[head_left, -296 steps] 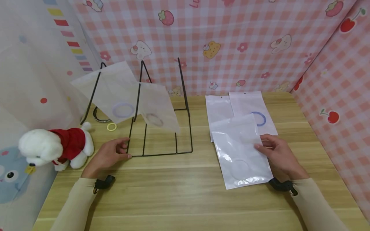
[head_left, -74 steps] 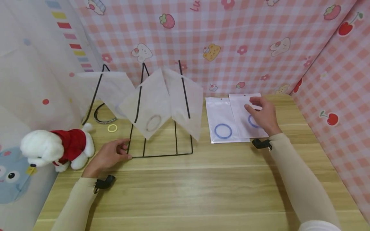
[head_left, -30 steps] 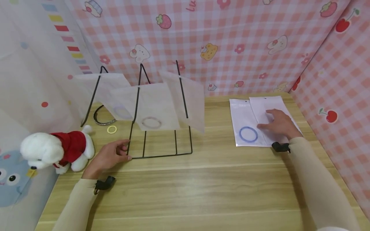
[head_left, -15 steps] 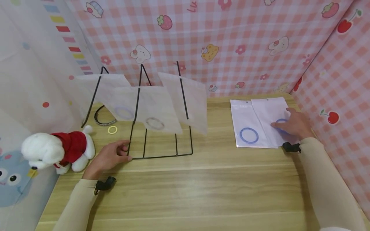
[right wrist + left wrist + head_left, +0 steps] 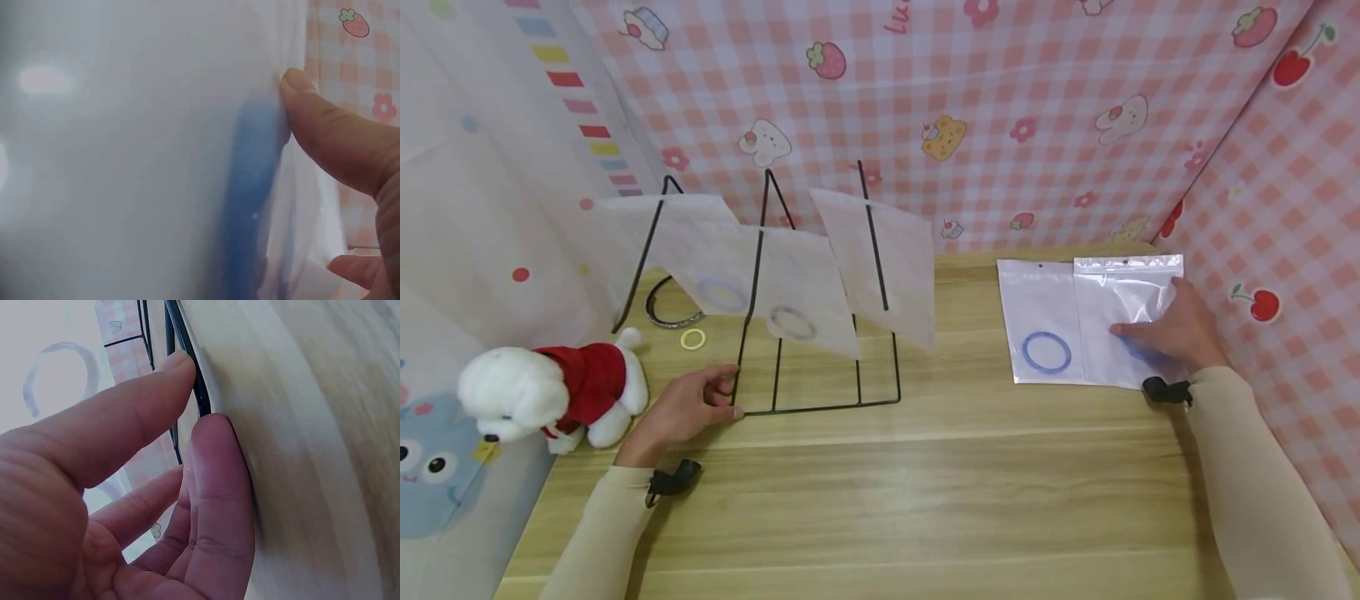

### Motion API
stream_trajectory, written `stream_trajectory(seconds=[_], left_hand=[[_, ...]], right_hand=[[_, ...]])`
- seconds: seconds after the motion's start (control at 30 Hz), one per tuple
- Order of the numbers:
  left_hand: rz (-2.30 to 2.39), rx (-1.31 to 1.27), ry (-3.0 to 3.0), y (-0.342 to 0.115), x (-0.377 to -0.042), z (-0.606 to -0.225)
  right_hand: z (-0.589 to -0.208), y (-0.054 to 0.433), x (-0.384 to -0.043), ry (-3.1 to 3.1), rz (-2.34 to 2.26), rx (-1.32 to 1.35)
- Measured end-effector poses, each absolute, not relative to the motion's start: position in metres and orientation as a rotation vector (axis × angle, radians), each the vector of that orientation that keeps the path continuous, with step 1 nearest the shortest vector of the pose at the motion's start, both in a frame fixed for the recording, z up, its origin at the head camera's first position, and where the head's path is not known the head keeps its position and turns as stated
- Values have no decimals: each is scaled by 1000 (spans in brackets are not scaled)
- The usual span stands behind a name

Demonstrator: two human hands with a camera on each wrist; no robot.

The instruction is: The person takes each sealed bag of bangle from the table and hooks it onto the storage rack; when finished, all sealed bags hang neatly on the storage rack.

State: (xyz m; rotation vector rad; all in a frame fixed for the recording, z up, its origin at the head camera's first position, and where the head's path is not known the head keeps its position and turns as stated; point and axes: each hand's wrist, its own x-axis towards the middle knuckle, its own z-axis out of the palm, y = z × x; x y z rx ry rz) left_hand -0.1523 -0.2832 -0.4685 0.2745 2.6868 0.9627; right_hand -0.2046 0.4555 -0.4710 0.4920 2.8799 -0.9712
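My left hand (image 5: 688, 404) grips the front left corner of a black wire rack (image 5: 820, 409). In the left wrist view its thumb (image 5: 150, 400) lies against the wire. Three translucent bags hang on the rack: a left one (image 5: 662, 237), a middle one (image 5: 808, 267) and a right one (image 5: 895, 258). Rings show through the left and middle ones. At the right, my right hand (image 5: 1183, 329) pinches the edge of a white zip bag (image 5: 1101, 292) between thumb and fingers. Its blue bangle (image 5: 250, 187) is partly hidden by the hand. Beside it lies another zip bag (image 5: 1026, 292) with a blue bangle (image 5: 1047, 352).
A white toy dog (image 5: 512, 387) in a red coat sits left of my left hand. Behind it lie a dark bangle (image 5: 673, 321) and a small yellow ring (image 5: 693, 339). Checked cloth walls (image 5: 1037, 83) stand behind and to the right of the wooden table (image 5: 880, 508).
A third bag, in my right hand at first, now hangs on the rack. Both table bags have shifted right, and my right hand has taken the right one's edge. My left hand has stayed put.
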Motion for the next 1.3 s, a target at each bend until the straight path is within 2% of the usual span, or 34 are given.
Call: stream_trajectory(seconds=[0.4, 0.63, 0.97, 1.3], left_hand=[[983, 273, 2680, -282, -150, -469], [965, 266, 2679, -284, -150, -469], [982, 285, 2676, -283, -151, -467], [981, 293, 2679, -282, -152, -466]], right_hand=[[-470, 455, -188, 2925, -1224, 417], [-462, 438, -183, 2938, -1350, 485], [-447, 404, -171, 2995, -1504, 447], [-433, 367, -153, 3019, -1902, 183]])
